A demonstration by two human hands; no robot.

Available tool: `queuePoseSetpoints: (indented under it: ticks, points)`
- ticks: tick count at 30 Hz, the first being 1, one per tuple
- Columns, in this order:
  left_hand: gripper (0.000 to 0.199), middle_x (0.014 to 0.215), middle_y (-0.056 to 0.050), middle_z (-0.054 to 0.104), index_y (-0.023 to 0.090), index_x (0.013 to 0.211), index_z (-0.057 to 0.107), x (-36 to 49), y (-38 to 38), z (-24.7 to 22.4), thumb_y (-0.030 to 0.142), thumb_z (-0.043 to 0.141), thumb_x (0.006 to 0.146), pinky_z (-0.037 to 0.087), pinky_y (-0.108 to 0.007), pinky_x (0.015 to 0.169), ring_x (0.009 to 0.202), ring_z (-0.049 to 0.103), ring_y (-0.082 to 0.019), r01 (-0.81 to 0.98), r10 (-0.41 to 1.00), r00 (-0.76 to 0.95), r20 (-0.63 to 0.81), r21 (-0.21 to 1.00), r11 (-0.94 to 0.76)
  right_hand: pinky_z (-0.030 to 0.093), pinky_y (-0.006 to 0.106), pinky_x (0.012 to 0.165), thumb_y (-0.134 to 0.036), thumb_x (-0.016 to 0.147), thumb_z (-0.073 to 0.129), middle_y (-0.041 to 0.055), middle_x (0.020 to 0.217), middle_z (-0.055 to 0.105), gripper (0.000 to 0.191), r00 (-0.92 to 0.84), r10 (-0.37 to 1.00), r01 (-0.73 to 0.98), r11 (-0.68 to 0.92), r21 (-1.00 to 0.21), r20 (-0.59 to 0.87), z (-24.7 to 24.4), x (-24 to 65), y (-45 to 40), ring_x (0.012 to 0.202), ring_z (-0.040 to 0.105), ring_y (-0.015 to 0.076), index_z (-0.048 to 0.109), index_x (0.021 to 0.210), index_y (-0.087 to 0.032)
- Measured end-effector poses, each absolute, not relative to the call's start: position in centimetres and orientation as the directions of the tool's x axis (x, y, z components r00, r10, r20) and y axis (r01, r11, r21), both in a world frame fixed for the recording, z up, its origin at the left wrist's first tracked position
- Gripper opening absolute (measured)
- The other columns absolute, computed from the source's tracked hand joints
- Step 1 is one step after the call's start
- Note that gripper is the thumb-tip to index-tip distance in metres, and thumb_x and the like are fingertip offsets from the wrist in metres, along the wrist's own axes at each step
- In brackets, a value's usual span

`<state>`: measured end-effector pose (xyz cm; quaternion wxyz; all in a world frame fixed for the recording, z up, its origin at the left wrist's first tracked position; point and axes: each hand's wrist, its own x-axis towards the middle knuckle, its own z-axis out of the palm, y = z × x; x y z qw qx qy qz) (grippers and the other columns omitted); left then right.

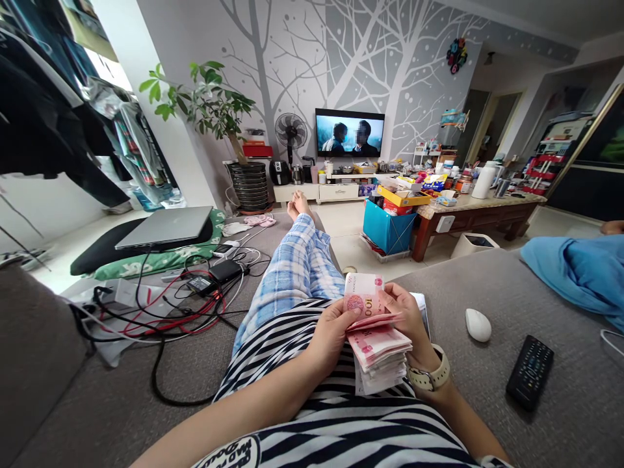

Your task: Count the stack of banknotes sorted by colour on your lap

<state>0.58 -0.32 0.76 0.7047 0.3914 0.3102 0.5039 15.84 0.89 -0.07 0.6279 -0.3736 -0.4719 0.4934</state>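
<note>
A thick folded stack of pink 100-unit banknotes is held over my lap, in front of the striped shirt. My left hand is closed on the stack's left side, its thumb lying across the notes. On the other side, my right hand grips the notes, its thumb on the right edge of a raised banknote. That raised note stands upright above the folded ones. Some fingers of both hands are hidden behind the money. A cream wristwatch is on my right wrist.
On the couch to the right lie a white mouse, a black remote control and blue cloth. At left are tangled cables and a closed laptop on cushions. Beyond stands a cluttered coffee table.
</note>
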Motion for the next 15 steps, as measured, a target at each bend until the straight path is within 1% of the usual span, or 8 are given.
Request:
queuePoseSetpoints:
  ticks: [3, 6, 10, 15]
  points:
    - [0.020, 0.076, -0.005, 0.075, 0.014, 0.082, 0.074, 0.5, -0.6, 1.0, 0.026, 0.080, 0.067, 0.050, -0.027, 0.069, 0.066, 0.065, -0.016, -0.427, 0.949, 0.314, -0.028, 0.888, 0.168, 0.035, 0.024, 0.050, -0.051, 0.078, 0.072, -0.0042, 0.060, 0.051, 0.038, 0.062, 0.971, -0.219, 0.241, -0.945, 0.233, 0.1, 15.8, 1.1, 0.053, 0.041, 0.0115, 0.054, 0.067, -0.020]
    - [0.026, 0.083, -0.007, 0.077, 0.014, 0.087, 0.075, 0.5, -0.7, 1.2, 0.025, 0.083, 0.065, 0.052, -0.029, 0.074, 0.071, 0.068, -0.018, -0.430, 0.944, 0.331, 0.001, 0.890, 0.150, 0.031, 0.024, 0.049, -0.052, 0.077, 0.072, -0.0050, 0.057, 0.046, 0.042, 0.091, 0.958, -0.158, 0.285, -0.945, 0.273, 0.1, 15.9, 1.4, 0.053, 0.036, 0.0111, 0.051, 0.060, -0.020]
    - [0.031, 0.088, -0.009, 0.078, 0.013, 0.092, 0.076, 0.5, -0.6, 0.8, 0.023, 0.083, 0.064, 0.052, -0.030, 0.077, 0.075, 0.070, -0.019, -0.428, 0.935, 0.356, 0.006, 0.890, 0.157, 0.029, 0.025, 0.048, -0.055, 0.078, 0.069, -0.0051, 0.056, 0.042, 0.044, 0.139, 0.945, -0.134, 0.313, -0.940, 0.295, 0.0, 15.9, 1.7, 0.053, 0.034, 0.0115, 0.051, 0.059, -0.020]
    - [0.025, 0.086, -0.007, 0.078, 0.014, 0.088, 0.076, 0.3, 0.2, -0.2, 0.030, 0.076, 0.069, 0.052, -0.032, 0.079, 0.078, 0.069, -0.021, -0.457, 0.954, 0.300, 0.000, 0.878, 0.144, 0.030, 0.025, 0.049, -0.054, 0.080, 0.068, -0.0043, 0.056, 0.045, 0.042, 0.146, 0.942, -0.122, 0.321, -0.939, 0.303, 0.2, 15.8, 1.3, 0.054, 0.036, 0.0118, 0.054, 0.061, -0.019]
